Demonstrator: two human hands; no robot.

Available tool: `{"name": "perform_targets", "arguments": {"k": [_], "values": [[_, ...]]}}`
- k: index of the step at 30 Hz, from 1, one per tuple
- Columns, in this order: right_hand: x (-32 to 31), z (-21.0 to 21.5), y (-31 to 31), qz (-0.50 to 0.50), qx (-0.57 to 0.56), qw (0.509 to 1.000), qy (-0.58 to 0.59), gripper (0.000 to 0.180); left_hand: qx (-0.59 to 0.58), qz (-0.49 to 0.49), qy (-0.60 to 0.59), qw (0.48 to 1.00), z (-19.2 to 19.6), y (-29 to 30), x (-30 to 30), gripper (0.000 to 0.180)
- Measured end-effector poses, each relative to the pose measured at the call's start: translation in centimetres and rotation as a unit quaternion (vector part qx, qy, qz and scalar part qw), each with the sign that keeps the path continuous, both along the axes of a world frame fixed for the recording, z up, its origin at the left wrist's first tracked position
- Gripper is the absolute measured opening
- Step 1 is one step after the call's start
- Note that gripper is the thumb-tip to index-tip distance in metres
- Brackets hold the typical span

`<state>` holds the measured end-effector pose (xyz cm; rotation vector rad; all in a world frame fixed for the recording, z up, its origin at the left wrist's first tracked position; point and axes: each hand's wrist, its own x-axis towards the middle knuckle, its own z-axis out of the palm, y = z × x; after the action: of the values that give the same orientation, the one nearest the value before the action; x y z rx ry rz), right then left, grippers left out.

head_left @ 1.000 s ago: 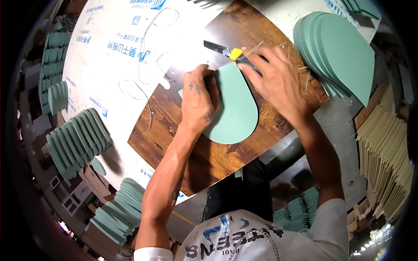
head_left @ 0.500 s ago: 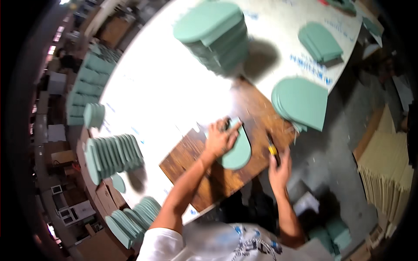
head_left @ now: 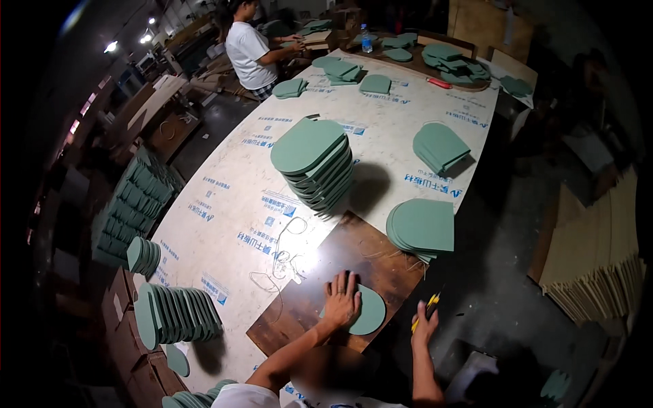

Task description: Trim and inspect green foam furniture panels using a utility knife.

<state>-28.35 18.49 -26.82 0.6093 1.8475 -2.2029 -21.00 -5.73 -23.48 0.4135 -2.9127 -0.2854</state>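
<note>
My left hand [head_left: 341,301] lies flat, fingers spread, on a green rounded foam piece [head_left: 367,313] that rests on a dark wooden board [head_left: 320,272]. My right hand [head_left: 425,325] is off the table's near right edge and grips a yellow-handled knife [head_left: 424,311]. A fanned pile of green pieces [head_left: 423,228] sits just beyond the board's right end. A tall stack of the same green pieces [head_left: 314,160] stands further back.
The long white table [head_left: 231,211] carries loose thread [head_left: 282,262] and more green piles [head_left: 439,146]. Rows of green pieces [head_left: 177,313] stand on edge at the left. Another person [head_left: 252,47] works at the far end. Tan sheets [head_left: 598,251] are stacked at right.
The view has pulled far back and up from the board. My right hand has left the green piece and moved down off the table edge with the knife. My left hand stays on the piece.
</note>
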Motion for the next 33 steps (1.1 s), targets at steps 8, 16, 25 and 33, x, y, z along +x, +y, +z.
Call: {"name": "perform_targets", "arguments": {"k": [8,16,25,33], "values": [[-0.2,-2.0,-1.9,-0.077,-0.094,0.99,-0.077,0.022,0.162,0.089,-0.009,0.983,-4.1,0.5,-11.2,0.071],[14.4,-3.9,8.3,-0.123,-0.044,0.979,-0.158,0.019,0.129,-0.251,-0.005,0.959,-2.2,6.7,-7.0,0.052],[32.0,-6.1,27.1,-0.192,0.095,0.944,-0.25,0.002,0.071,0.292,0.026,0.953,0.7,-16.9,-1.2,0.116],[38.3,-7.6,28.2,-0.174,0.166,0.931,-0.275,0.002,0.068,0.257,0.016,0.964,-2.7,-21.3,3.3,0.02]]}}
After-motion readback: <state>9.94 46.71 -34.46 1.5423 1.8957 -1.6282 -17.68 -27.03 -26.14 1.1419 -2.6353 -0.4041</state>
